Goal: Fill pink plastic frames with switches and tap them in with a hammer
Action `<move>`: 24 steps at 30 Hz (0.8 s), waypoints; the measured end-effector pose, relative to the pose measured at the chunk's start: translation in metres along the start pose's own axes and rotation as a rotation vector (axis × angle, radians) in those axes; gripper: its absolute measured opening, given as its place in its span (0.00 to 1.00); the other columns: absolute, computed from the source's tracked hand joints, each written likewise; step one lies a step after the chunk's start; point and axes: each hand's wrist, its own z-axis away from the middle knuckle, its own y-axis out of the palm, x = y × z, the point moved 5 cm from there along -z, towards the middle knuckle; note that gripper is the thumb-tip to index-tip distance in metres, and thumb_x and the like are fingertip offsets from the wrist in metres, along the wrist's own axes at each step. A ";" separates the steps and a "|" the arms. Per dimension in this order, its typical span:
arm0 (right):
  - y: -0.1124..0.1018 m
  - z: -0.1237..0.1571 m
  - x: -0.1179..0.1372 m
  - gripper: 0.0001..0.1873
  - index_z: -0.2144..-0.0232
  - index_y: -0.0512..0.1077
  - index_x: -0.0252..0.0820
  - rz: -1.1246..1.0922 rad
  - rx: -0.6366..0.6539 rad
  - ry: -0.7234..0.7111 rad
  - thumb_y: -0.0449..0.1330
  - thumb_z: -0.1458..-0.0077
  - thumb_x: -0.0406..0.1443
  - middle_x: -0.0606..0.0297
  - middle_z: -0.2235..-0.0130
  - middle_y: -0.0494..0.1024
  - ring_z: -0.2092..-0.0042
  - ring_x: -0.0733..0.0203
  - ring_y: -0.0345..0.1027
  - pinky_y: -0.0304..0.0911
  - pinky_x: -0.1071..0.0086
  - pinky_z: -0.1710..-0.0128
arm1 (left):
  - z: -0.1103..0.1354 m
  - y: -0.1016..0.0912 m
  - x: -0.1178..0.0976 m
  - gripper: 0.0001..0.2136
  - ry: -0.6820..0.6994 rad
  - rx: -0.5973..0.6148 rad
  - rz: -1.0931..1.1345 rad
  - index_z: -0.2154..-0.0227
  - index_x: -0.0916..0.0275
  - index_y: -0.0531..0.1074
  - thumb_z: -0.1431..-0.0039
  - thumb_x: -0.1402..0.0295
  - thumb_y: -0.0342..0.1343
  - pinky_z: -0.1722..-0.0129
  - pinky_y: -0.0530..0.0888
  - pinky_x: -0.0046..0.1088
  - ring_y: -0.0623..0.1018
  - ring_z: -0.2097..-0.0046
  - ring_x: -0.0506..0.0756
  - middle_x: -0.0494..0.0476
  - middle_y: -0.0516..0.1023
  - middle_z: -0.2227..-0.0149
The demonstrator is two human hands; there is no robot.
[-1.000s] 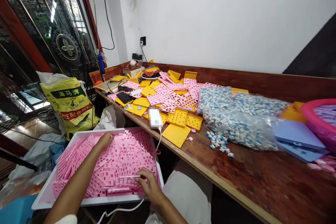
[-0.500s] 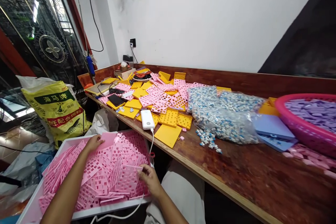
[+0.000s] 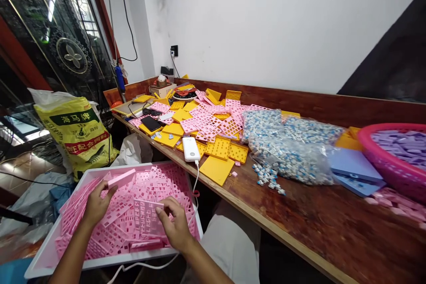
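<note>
Over a white tub (image 3: 43, 255) full of pink perforated plastic panels (image 3: 116, 230), both my hands are closed on single pieces. My left hand (image 3: 98, 204) grips one end of a pink plastic piece (image 3: 122, 178), seen nearly edge-on, above the far left part of the pile. Between thumb and fingers, my right hand (image 3: 175, 224) pinches the right edge of a pink grid panel (image 3: 146, 217), which is tilted up with its rows of square holes facing me. Loose panels lie heaped beneath both hands.
The wooden table (image 3: 299, 222) holds yellow trays (image 3: 216, 169), a white power bank (image 3: 191, 148) with a cable, a black phone (image 3: 151, 123), bagged blue-and-white pieces (image 3: 289, 151) and a pink basket (image 3: 369, 151) of purple pieces. A yellow sack (image 3: 80, 137) stands left.
My left hand has drawn back toward me, raising a pink piece from the pile. My right hand has moved left and lifted its grid panel more upright. The view has shifted slightly.
</note>
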 end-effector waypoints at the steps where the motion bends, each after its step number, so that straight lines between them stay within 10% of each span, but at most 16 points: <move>1: 0.005 0.001 0.001 0.10 0.65 0.75 0.42 -0.002 -0.017 -0.022 0.59 0.34 0.41 0.65 0.69 0.71 0.66 0.61 0.64 0.60 0.68 0.65 | 0.005 0.001 0.000 0.19 0.004 0.002 -0.037 0.61 0.61 0.71 0.38 0.48 0.54 0.58 0.73 0.31 0.75 0.59 0.57 0.53 0.76 0.65; 8: -0.021 0.005 -0.069 0.21 0.60 0.70 0.42 -0.292 -0.349 0.421 0.62 0.41 0.53 0.73 0.77 0.69 0.76 0.63 0.64 0.60 0.70 0.74 | 0.046 0.038 0.018 0.11 0.109 0.213 -0.268 0.64 0.58 0.70 0.48 0.76 0.47 0.56 0.72 0.33 0.77 0.57 0.58 0.55 0.77 0.61; 13: -0.058 0.019 -0.074 0.26 0.57 0.71 0.41 -0.401 -0.281 0.478 0.68 0.48 0.52 0.67 0.68 0.76 0.75 0.64 0.69 0.66 0.69 0.71 | 0.040 0.020 0.002 0.14 0.184 0.101 -0.238 0.63 0.59 0.71 0.50 0.78 0.47 0.53 0.74 0.37 0.78 0.55 0.59 0.57 0.78 0.59; 19: -0.090 0.035 -0.021 0.27 0.53 0.72 0.42 -0.610 -0.232 0.484 0.73 0.50 0.48 0.64 0.65 0.79 0.72 0.65 0.70 0.68 0.70 0.70 | 0.018 -0.005 -0.119 0.06 0.446 0.087 0.095 0.71 0.59 0.68 0.41 0.69 0.59 0.42 0.71 0.44 0.72 0.40 0.63 0.64 0.72 0.43; 24: -0.190 0.036 0.035 0.30 0.54 0.72 0.42 -0.490 -0.472 0.382 0.76 0.55 0.47 0.62 0.65 0.81 0.70 0.61 0.74 0.71 0.68 0.69 | 0.013 0.055 -0.253 0.11 0.640 0.241 0.353 0.77 0.61 0.70 0.39 0.69 0.61 0.37 0.67 0.49 0.59 0.30 0.66 0.61 0.59 0.32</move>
